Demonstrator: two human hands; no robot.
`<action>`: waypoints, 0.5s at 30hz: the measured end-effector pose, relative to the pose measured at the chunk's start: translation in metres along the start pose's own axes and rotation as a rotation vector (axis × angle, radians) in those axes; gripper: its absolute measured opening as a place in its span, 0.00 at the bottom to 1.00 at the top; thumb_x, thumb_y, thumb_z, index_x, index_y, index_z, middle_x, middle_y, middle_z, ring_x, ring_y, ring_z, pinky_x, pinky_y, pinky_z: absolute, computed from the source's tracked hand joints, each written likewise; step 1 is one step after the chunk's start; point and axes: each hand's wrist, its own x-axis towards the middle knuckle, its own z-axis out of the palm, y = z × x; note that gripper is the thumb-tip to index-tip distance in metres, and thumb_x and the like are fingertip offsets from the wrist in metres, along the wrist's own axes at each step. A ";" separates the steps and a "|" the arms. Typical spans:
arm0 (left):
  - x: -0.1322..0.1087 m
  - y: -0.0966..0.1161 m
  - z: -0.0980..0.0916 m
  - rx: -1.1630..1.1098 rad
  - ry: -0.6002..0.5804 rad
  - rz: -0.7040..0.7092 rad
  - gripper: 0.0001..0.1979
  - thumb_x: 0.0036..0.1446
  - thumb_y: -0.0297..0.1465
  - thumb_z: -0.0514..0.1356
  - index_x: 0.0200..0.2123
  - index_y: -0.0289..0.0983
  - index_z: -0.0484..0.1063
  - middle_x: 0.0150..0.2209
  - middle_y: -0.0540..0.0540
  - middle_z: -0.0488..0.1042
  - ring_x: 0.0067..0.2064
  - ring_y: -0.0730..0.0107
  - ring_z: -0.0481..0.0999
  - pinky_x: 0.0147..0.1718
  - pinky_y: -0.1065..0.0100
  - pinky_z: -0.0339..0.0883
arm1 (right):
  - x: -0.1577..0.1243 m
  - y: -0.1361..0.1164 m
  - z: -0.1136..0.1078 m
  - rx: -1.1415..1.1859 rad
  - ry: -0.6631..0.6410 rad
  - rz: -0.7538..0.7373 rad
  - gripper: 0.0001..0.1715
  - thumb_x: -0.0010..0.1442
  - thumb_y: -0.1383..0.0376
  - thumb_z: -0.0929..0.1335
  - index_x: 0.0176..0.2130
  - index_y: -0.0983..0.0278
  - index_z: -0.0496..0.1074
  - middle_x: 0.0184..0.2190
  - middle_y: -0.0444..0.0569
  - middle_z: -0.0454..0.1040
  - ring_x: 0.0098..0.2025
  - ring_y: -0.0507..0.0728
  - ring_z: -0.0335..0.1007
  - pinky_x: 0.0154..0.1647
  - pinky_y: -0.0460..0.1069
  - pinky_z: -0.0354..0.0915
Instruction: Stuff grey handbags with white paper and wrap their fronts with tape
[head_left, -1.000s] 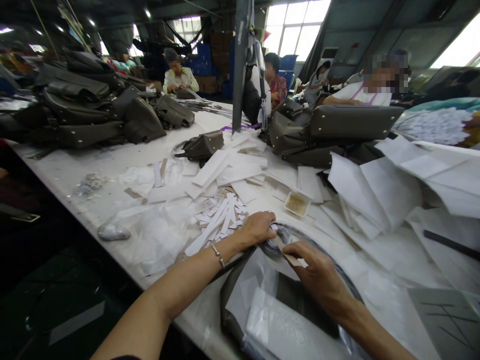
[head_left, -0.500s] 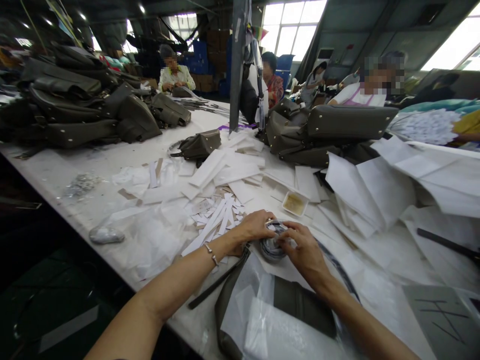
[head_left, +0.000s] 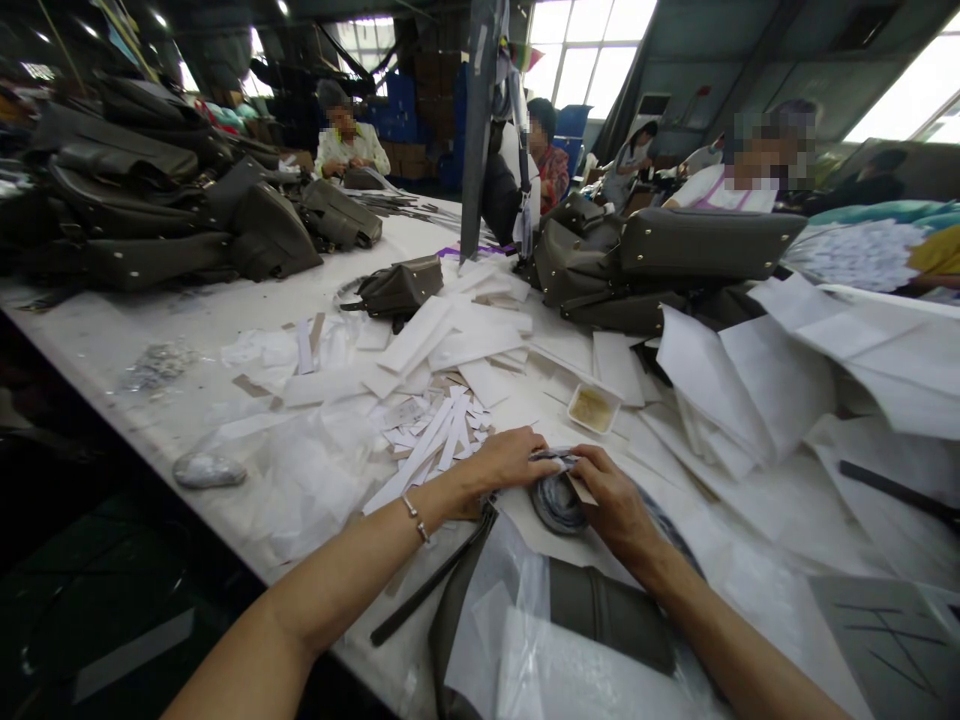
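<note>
A dark olive handbag [head_left: 611, 612] lies in front of me at the table's near edge, partly covered by white sheet and clear plastic [head_left: 577, 660]. Beyond its top edge is a round loop [head_left: 559, 508] that looks like a bag handle wrapped in clear film. My left hand [head_left: 517, 457] grips the loop's far left side, fingers closed. On the far right side my right hand [head_left: 609, 495] is closed on the same wrapping, with a small tan card strip [head_left: 581, 488] at its fingers. The exact fingertip contact is partly hidden. A dark strap [head_left: 431, 578] sticks out left of the bag.
White paper strips [head_left: 442, 430] and larger sheets [head_left: 465, 335] cover the middle. A small tray of yellowish stuff [head_left: 592, 408] stands beyond my right hand. Olive bags are piled at left [head_left: 150, 200] and right [head_left: 697, 245]. A pillar [head_left: 480, 130] rises behind; several people work beyond.
My hands have shifted slightly along the loop's far edge. The tan card strip now shows at my right fingers, and the loop's inside is more visible. The view has moved a little.
</note>
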 end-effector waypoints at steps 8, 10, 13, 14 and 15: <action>0.002 0.026 0.016 0.177 0.048 -0.075 0.12 0.60 0.35 0.58 0.44 0.35 0.73 0.44 0.39 0.74 0.49 0.55 0.74 0.47 0.59 0.69 | 0.001 -0.003 0.005 -0.125 0.032 0.032 0.08 0.57 0.75 0.65 0.34 0.63 0.70 0.45 0.55 0.73 0.46 0.63 0.70 0.44 0.57 0.70; 0.003 0.024 0.014 0.179 0.031 -0.074 0.11 0.60 0.35 0.58 0.42 0.36 0.73 0.42 0.40 0.75 0.47 0.56 0.75 0.46 0.61 0.70 | 0.000 -0.007 -0.002 -0.173 0.029 -0.026 0.09 0.56 0.75 0.66 0.34 0.62 0.72 0.47 0.55 0.74 0.48 0.64 0.69 0.46 0.60 0.68; 0.003 0.020 0.008 0.169 0.023 -0.070 0.10 0.59 0.35 0.59 0.41 0.36 0.75 0.41 0.41 0.75 0.44 0.57 0.76 0.44 0.62 0.71 | 0.001 -0.011 -0.009 -0.199 0.037 -0.124 0.11 0.57 0.76 0.66 0.34 0.61 0.74 0.49 0.54 0.74 0.51 0.64 0.68 0.48 0.61 0.66; 0.002 0.021 0.007 0.164 0.027 -0.069 0.11 0.60 0.35 0.58 0.41 0.36 0.75 0.41 0.40 0.75 0.44 0.57 0.76 0.44 0.61 0.71 | 0.002 -0.011 -0.009 -0.207 0.043 -0.153 0.12 0.58 0.75 0.66 0.34 0.61 0.75 0.50 0.54 0.74 0.52 0.64 0.68 0.50 0.62 0.66; 0.001 0.021 0.006 0.158 0.033 -0.067 0.11 0.60 0.35 0.58 0.42 0.36 0.75 0.41 0.40 0.75 0.45 0.56 0.76 0.45 0.61 0.71 | 0.005 -0.011 -0.009 -0.214 0.048 -0.183 0.12 0.59 0.75 0.65 0.35 0.61 0.75 0.50 0.55 0.74 0.53 0.64 0.68 0.52 0.63 0.66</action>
